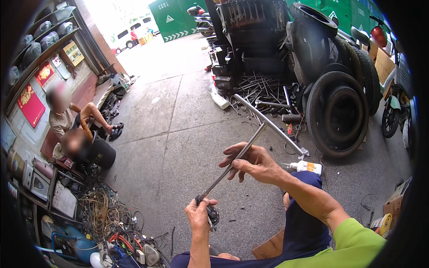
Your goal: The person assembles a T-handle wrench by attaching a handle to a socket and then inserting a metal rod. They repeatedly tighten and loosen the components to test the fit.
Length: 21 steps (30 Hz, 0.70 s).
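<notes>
A long silver metal rod [229, 173] slants up and away in front of me. Its far end meets a longer silver crossbar [280, 134], so the two look like a T. My right hand [254, 164] has the rod between thumb and fingers, around its middle, with the fingertips loosely spread. At the near end, my left hand [199, 216] is closed around a black fitting [213, 215]; part of it is hidden by the fingers, and its exact kind I cannot make out. Beyond my right forearm a white spray bottle [308, 167] lies on the ground.
Tyres [337, 116] stand at the right, beside a heap of metal rods [261, 89] and a tool rack [254, 18]. Tangled cables [100, 212] lie at lower left. A seated person [62, 116] is near a black bucket [103, 152]. A cardboard piece [269, 245] lies by my leg.
</notes>
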Tool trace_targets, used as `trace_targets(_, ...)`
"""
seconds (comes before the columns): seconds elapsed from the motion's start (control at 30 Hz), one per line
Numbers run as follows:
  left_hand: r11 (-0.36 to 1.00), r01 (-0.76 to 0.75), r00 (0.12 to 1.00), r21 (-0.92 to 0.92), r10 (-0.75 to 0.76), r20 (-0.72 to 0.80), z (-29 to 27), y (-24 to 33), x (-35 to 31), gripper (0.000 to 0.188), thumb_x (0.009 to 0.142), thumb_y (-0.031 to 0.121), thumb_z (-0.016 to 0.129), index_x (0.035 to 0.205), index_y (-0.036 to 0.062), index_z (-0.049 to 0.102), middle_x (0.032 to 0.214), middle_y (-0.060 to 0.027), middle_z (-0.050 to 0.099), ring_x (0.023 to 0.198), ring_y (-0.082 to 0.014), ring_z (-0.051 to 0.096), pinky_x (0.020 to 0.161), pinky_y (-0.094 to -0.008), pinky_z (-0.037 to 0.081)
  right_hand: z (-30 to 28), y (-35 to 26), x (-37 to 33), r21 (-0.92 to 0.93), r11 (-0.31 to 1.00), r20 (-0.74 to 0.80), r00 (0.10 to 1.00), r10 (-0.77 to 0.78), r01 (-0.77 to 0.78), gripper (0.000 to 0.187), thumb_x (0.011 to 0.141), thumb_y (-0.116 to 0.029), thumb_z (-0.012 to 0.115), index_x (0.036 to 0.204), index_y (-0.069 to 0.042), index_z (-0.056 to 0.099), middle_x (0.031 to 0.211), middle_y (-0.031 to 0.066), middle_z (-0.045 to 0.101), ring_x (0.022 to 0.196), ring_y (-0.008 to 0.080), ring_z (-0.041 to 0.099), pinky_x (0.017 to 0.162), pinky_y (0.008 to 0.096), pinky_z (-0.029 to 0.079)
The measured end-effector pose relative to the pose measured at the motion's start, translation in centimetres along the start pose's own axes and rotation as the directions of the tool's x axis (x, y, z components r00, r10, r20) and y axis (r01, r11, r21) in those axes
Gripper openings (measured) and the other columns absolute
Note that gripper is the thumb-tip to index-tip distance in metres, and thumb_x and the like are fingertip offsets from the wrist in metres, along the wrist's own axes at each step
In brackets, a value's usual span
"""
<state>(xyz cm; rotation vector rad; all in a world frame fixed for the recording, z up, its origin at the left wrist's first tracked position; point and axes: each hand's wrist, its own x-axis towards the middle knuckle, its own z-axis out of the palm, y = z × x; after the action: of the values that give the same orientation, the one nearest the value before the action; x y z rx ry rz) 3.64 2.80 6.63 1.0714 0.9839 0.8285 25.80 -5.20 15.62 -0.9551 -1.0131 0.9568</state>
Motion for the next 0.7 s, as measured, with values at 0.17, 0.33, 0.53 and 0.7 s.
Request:
trace_targets(0.17,0.998,0.041,0.999,0.039,-0.040,-0.032,0.1,0.6,0.0,0.013,0.082,0.000,0.059,0.094,-0.0043,0.060,0.075,-0.0173,0.067,0.062,-0.0195,0.066,0.058,-0.0272,0.053,0.0,0.0,-0.3,-0.115,0.993,0.008,1.000,0.019,-0.018,0.024,0.093,-0.014,0.060,0.110,0.002,0.059,0.096,0.0148,0.070,0.063,0.0148,0.069,0.049,0.0239,0.057)
trace_targets(0.33,0.998,0.042,0.999,0.035,-0.043,0.009,0.4,0.4,-0.1,0.013,0.082,0.000,0.059,0.094,-0.0046,0.059,0.075,-0.0178,0.067,0.062,-0.0193,0.065,0.059,-0.0272,0.053,0.5,0.2,-0.3,-0.116,0.992,-0.135,0.988,-0.072,0.056,0.018,0.087,-0.015,0.069,0.096,0.000,0.065,0.075,0.0078,0.069,0.058,0.0090,0.065,0.043,0.0200,0.053)
trace_targets(0.53,0.999,-0.005,1.000,0.033,0.004,0.020,0.1,0.0,0.2,0.011,0.082,0.001,0.060,0.091,-0.0041,0.060,0.075,-0.0171,0.067,0.064,-0.0209,0.067,0.060,-0.0277,0.053,0.7,0.5,-0.1,-0.232,0.971,-0.225,0.968,-0.113,0.060,0.029,0.087,-0.023,0.070,0.100,0.001,0.064,0.078,0.0095,0.069,0.061,0.0105,0.066,0.047,0.0210,0.053)
trace_targets(0.7,1.000,0.028,0.999,0.009,-0.028,-0.019,0.5,0.7,-0.1,0.011,0.084,0.003,0.056,0.092,-0.0027,0.061,0.075,-0.0160,0.069,0.062,-0.0133,0.059,0.061,-0.0250,0.046,0.2,-0.1,-0.3,-0.165,0.986,-0.023,0.999,0.037,-0.040,0.039,0.094,-0.021,0.060,0.125,0.000,0.049,0.107,0.0168,0.067,0.077,0.0145,0.069,0.054,0.0223,0.054)
